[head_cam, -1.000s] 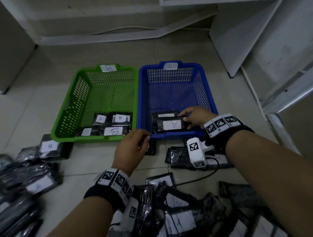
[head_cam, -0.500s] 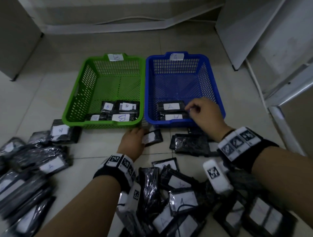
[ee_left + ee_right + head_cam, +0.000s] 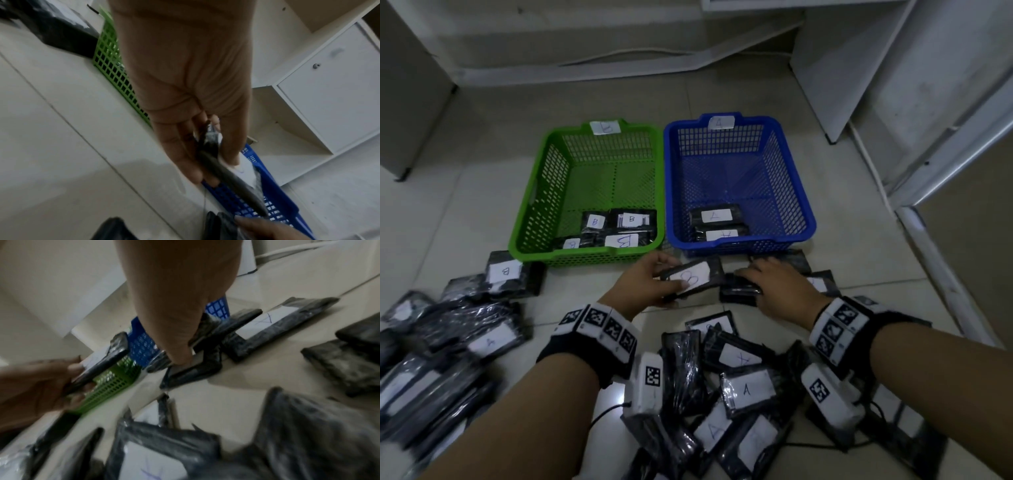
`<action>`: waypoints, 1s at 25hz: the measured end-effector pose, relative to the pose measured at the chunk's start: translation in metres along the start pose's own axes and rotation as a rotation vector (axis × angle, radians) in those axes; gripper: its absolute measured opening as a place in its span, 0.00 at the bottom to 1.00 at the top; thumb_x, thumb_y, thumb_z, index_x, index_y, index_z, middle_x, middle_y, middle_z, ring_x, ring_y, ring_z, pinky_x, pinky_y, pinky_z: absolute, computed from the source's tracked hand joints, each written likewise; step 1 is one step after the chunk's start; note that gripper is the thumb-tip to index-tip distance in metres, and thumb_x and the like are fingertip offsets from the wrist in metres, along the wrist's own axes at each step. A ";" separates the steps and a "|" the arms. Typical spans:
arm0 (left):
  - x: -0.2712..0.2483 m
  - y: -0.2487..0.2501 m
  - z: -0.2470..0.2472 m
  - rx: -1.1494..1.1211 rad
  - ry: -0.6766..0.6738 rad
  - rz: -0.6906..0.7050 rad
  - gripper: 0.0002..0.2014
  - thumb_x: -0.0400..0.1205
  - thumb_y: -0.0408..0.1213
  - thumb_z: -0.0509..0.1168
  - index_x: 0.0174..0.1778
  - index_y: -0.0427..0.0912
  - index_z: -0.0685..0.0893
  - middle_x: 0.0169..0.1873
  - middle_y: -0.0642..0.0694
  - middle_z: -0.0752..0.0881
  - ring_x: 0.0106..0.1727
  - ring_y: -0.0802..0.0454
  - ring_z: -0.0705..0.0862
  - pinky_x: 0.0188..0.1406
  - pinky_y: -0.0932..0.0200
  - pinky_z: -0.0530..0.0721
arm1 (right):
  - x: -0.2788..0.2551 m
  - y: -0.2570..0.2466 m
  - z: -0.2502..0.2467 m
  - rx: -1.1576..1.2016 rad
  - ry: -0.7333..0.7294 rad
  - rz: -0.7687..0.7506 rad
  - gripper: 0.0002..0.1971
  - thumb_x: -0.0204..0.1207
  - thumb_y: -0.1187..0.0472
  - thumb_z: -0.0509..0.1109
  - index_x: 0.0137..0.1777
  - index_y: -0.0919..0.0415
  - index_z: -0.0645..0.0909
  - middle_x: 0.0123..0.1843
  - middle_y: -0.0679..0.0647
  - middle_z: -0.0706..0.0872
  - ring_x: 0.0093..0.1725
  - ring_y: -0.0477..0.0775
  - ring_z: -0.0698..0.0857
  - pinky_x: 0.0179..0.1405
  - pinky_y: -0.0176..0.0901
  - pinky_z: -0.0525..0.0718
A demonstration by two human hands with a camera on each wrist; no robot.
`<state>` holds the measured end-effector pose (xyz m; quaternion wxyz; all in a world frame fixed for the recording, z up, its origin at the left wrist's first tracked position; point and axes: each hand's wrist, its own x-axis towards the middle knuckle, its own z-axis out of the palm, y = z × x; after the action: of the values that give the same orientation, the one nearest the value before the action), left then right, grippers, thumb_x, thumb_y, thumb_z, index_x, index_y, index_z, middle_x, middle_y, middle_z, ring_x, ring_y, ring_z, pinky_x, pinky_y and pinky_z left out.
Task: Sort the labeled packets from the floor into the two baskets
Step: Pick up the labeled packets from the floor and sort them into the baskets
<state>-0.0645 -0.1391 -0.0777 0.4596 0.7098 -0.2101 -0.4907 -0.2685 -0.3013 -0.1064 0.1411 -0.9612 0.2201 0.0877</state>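
Observation:
My left hand (image 3: 673, 275) holds a black packet with a white "B" label (image 3: 697, 278) just above the floor, in front of the gap between the two baskets. In the left wrist view the thumb (image 3: 232, 155) presses on the label and the fingers lie under the packet (image 3: 228, 177). My right hand (image 3: 748, 278) rests on another black packet (image 3: 738, 295) on the floor, with its fingers curled over it; its label is hidden. The green basket (image 3: 534, 205) marked B holds several B packets. Two A packets lie in the blue basket (image 3: 796, 192) marked A.
Many black labelled packets lie on the tile floor: a heap (image 3: 743, 390) between my forearms, another heap (image 3: 448, 342) at the left and a few (image 3: 822, 284) beyond the right hand. White cabinets (image 3: 893, 68) stand behind and to the right of the baskets.
My right hand has left the blue basket, where an A packet now lies, and has come down onto a floor packet. My left hand has picked a B packet up off the floor.

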 end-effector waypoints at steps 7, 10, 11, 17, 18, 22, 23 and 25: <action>-0.005 0.028 0.008 -0.533 0.079 0.218 0.15 0.80 0.25 0.66 0.60 0.43 0.80 0.51 0.37 0.82 0.55 0.38 0.85 0.42 0.50 0.90 | -0.017 0.008 -0.062 1.065 0.082 0.297 0.09 0.78 0.66 0.70 0.56 0.64 0.78 0.44 0.53 0.88 0.40 0.48 0.86 0.36 0.37 0.82; -0.003 0.037 0.016 -0.585 0.137 0.233 0.15 0.79 0.22 0.65 0.58 0.42 0.74 0.52 0.34 0.82 0.54 0.38 0.85 0.40 0.50 0.91 | -0.024 0.005 -0.076 1.288 0.089 0.362 0.10 0.79 0.63 0.68 0.59 0.58 0.78 0.42 0.54 0.88 0.36 0.52 0.87 0.29 0.46 0.86; -0.002 0.040 0.018 -0.583 0.148 0.235 0.15 0.79 0.21 0.64 0.57 0.41 0.72 0.52 0.33 0.82 0.53 0.38 0.85 0.41 0.49 0.91 | -0.025 0.006 -0.079 1.311 0.093 0.375 0.10 0.79 0.63 0.68 0.59 0.57 0.78 0.43 0.55 0.88 0.35 0.53 0.87 0.29 0.48 0.87; 0.005 0.041 0.023 -0.567 0.173 0.230 0.14 0.81 0.19 0.59 0.60 0.35 0.73 0.51 0.33 0.80 0.51 0.38 0.85 0.45 0.46 0.90 | -0.031 0.013 -0.076 1.355 0.054 0.389 0.18 0.78 0.69 0.66 0.66 0.57 0.75 0.56 0.62 0.88 0.44 0.59 0.89 0.33 0.52 0.90; 0.006 0.040 0.024 -0.561 0.176 0.232 0.15 0.81 0.19 0.59 0.61 0.35 0.73 0.48 0.35 0.80 0.51 0.38 0.84 0.46 0.46 0.90 | -0.031 0.014 -0.075 1.347 0.042 0.386 0.18 0.78 0.69 0.66 0.67 0.56 0.75 0.56 0.61 0.88 0.44 0.58 0.89 0.31 0.51 0.90; 0.011 0.037 0.020 -0.519 0.214 0.251 0.15 0.82 0.22 0.60 0.64 0.37 0.78 0.46 0.36 0.77 0.52 0.38 0.83 0.49 0.45 0.89 | -0.010 0.019 -0.081 1.208 0.152 0.371 0.13 0.80 0.65 0.65 0.64 0.56 0.74 0.52 0.54 0.86 0.36 0.50 0.87 0.20 0.43 0.84; 0.013 0.038 0.019 -0.518 0.227 0.254 0.15 0.82 0.23 0.60 0.64 0.39 0.79 0.48 0.35 0.78 0.52 0.39 0.84 0.49 0.45 0.89 | 0.002 0.023 -0.085 1.166 0.187 0.359 0.13 0.80 0.65 0.66 0.63 0.57 0.74 0.51 0.53 0.86 0.35 0.50 0.86 0.20 0.43 0.83; 0.015 0.036 0.017 -0.525 0.264 0.250 0.16 0.83 0.24 0.59 0.65 0.42 0.79 0.50 0.35 0.81 0.49 0.44 0.86 0.48 0.47 0.90 | 0.028 0.030 -0.093 1.088 0.222 0.328 0.15 0.80 0.64 0.67 0.65 0.56 0.77 0.51 0.53 0.86 0.37 0.51 0.85 0.21 0.43 0.83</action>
<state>-0.0671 -0.1759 -0.0558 0.7069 0.5934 -0.1004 -0.3715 -0.2472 -0.3669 -0.0318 0.5756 -0.7073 0.3929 -0.1185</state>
